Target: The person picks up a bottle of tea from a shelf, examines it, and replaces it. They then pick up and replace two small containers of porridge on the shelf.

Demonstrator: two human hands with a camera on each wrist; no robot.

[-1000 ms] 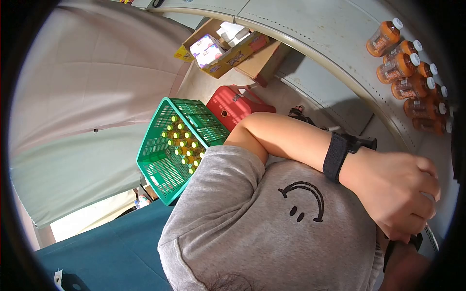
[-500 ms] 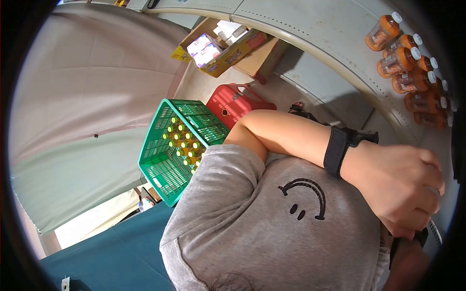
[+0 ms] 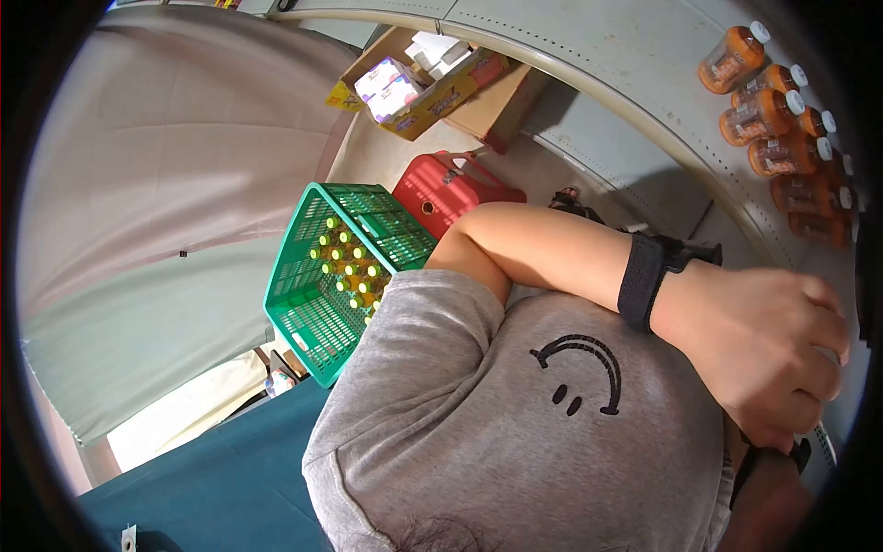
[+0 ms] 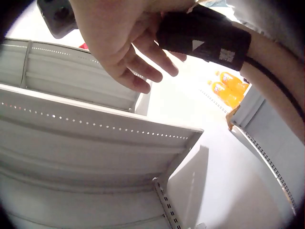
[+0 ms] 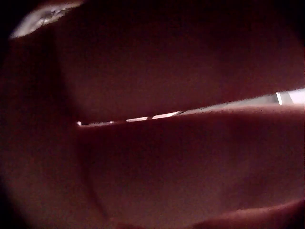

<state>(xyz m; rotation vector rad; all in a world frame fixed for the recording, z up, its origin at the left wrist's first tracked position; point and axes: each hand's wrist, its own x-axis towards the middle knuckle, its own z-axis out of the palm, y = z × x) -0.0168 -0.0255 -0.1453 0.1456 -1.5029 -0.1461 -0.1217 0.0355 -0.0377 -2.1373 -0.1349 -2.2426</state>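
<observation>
Right wristband (black) against left grip

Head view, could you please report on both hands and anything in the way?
Left hand curled at right wristband. Right hand's grip unclear, forearm blurred. In the way: skin nearly filling right wrist view.

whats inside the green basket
Bottles with light green caps are in the green basket. The grey sleeve hides one corner, so whatever is there can't be seen.

Beside the green crate, my mottled grey shirt wears a black smiley; well right of that crate, white-capped bottles look orange.
</observation>
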